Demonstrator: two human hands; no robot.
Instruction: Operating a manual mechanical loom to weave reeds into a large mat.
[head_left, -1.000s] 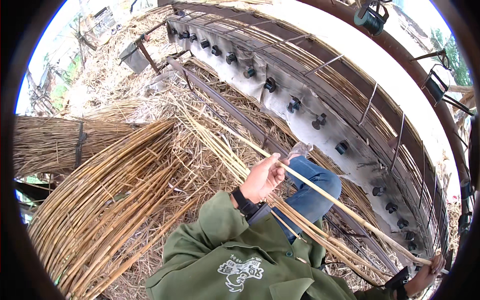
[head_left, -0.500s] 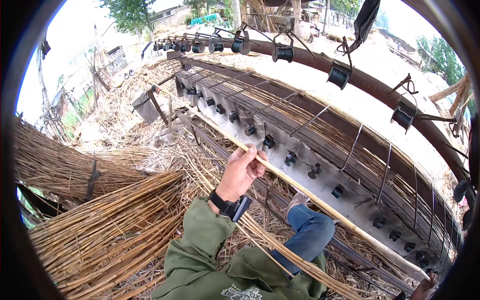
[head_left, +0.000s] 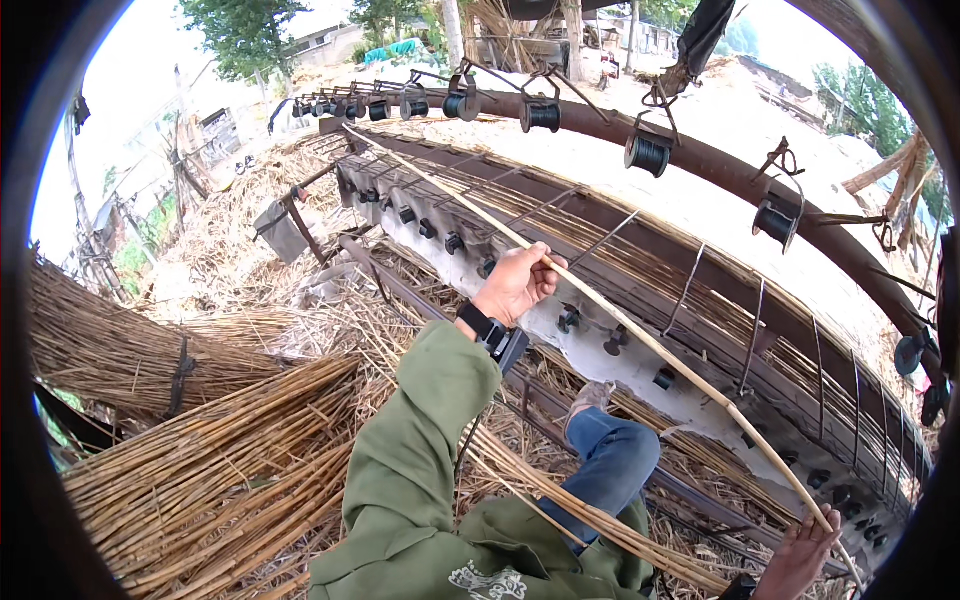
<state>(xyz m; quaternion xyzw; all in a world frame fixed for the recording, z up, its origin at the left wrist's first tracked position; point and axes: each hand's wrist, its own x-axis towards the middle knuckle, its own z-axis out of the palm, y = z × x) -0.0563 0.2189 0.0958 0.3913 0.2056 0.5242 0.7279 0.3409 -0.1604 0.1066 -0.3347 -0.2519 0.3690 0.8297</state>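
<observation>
A long pale reed [head_left: 640, 334] slants across the metal rack, from its far left end down to the lower right. My left hand [head_left: 520, 282], with a dark strap and device at the wrist, pinches it near the middle. Low on the right, my right hand [head_left: 803, 558] has its fingers closed on the reed near its thicker end. Beneath the reed runs a row of upright metal prongs [head_left: 683, 290] along the rack. Small dark spools [head_left: 570, 318] line the pale sheet on the rack's near side.
Larger wire spools [head_left: 648, 155] hang from a curved brown beam [head_left: 595, 122] above the rack. Loose reeds [head_left: 590, 520] lie across my lap. At left are a heap of reeds [head_left: 210, 440] and a tied bundle [head_left: 110, 335]. Straw litters the ground.
My left hand has raised the reed and carried it away from me, over the prongs. My right hand has come further into view at the reed's lower end.
</observation>
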